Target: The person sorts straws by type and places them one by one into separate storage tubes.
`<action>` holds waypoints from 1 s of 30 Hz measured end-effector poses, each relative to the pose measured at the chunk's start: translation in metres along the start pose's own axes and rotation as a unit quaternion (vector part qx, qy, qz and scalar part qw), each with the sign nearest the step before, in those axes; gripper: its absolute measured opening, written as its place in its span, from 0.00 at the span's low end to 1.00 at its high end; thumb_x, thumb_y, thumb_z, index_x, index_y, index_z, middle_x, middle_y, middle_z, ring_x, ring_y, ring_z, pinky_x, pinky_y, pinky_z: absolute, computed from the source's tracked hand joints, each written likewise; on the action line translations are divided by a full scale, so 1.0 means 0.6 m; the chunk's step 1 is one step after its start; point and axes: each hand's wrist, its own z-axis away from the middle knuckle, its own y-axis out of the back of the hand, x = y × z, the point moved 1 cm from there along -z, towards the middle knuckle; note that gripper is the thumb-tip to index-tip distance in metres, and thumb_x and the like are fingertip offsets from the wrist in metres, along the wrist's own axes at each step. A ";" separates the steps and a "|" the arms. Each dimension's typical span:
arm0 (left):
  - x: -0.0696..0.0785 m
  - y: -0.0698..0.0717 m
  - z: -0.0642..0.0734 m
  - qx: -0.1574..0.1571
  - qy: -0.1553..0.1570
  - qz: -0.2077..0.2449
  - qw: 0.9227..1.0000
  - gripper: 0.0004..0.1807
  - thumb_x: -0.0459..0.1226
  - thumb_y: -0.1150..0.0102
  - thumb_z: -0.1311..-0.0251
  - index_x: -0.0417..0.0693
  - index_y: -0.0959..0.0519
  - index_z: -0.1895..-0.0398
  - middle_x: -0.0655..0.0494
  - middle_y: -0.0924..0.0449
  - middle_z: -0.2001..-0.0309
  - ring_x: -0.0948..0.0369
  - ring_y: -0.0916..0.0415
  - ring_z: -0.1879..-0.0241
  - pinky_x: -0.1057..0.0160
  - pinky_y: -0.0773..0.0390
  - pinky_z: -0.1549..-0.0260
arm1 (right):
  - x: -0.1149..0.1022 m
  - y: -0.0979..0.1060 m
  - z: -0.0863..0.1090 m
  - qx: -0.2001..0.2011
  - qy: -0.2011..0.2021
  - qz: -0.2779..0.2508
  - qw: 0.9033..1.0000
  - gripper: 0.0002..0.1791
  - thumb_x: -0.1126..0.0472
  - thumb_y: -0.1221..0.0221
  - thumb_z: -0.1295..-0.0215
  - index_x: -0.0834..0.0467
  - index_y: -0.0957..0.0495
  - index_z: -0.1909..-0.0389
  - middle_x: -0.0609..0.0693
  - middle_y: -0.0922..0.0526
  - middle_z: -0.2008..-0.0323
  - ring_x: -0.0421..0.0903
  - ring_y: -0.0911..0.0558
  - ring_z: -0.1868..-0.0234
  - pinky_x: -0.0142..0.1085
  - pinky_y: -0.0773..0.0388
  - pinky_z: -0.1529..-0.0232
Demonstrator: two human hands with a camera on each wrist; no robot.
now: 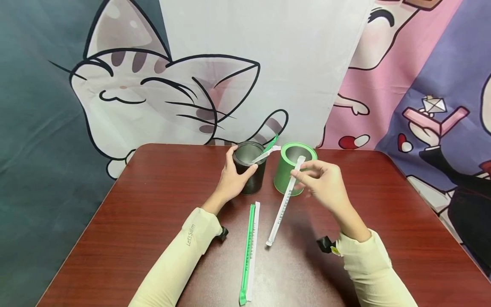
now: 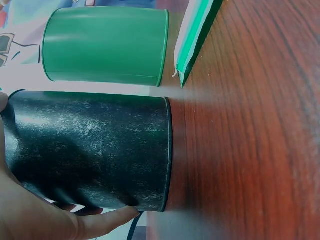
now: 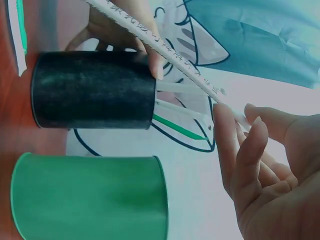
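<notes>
My left hand [image 1: 231, 181] grips the black can [image 1: 255, 181] around its side, thumb near the rim. A green wrapped straw [image 3: 182, 129] and white wrapped straws [image 3: 182, 109] stick out of that can. Between thumb and fingers my right hand [image 1: 324, 181] pinches a white paper-wrapped straw [image 1: 284, 204] near its upper end; it slants down toward the table, printed along its length. Behind that hand stands a green can [image 1: 281, 170], close to the right of the black one. A green wrapped straw [image 1: 247, 256] and a white wrapped straw [image 1: 253, 256] lie side by side in front.
The dark red wooden table [image 1: 153, 238] has rounded far corners. Behind its far edge hangs a cloth backdrop [image 1: 299, 51] with cartoon cats. Something black [image 1: 469, 213] stands beyond the table's right edge.
</notes>
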 end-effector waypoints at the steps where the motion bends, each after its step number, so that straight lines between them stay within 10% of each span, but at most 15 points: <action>1: 0.000 0.000 0.000 0.000 0.000 -0.001 1.000 0.47 0.64 0.42 0.53 0.67 0.53 0.32 0.59 0.38 0.40 0.58 0.36 0.43 0.50 0.37 0.47 | -0.005 0.002 0.000 0.010 0.003 -0.005 1.000 0.13 0.62 0.34 0.47 0.66 0.23 0.65 0.60 0.17 0.78 0.45 0.19 0.84 0.38 0.26 0.86; 16: -0.001 -0.002 0.000 -0.001 -0.002 0.000 1.000 0.47 0.63 0.42 0.53 0.67 0.53 0.32 0.58 0.38 0.40 0.58 0.36 0.44 0.50 0.37 0.47 | -0.056 0.025 -0.012 0.173 0.042 -0.125 0.976 0.10 0.67 0.32 0.50 0.67 0.23 0.71 0.50 0.16 0.78 0.47 0.18 0.83 0.30 0.31 0.90; 30: -0.001 0.000 0.000 -0.002 -0.001 0.003 1.000 0.47 0.64 0.42 0.53 0.67 0.53 0.32 0.57 0.37 0.41 0.58 0.36 0.44 0.50 0.37 0.47 | -0.057 0.039 -0.037 0.220 0.090 -0.206 0.949 0.13 0.66 0.31 0.52 0.67 0.26 0.71 0.56 0.16 0.77 0.48 0.18 0.83 0.32 0.31 0.91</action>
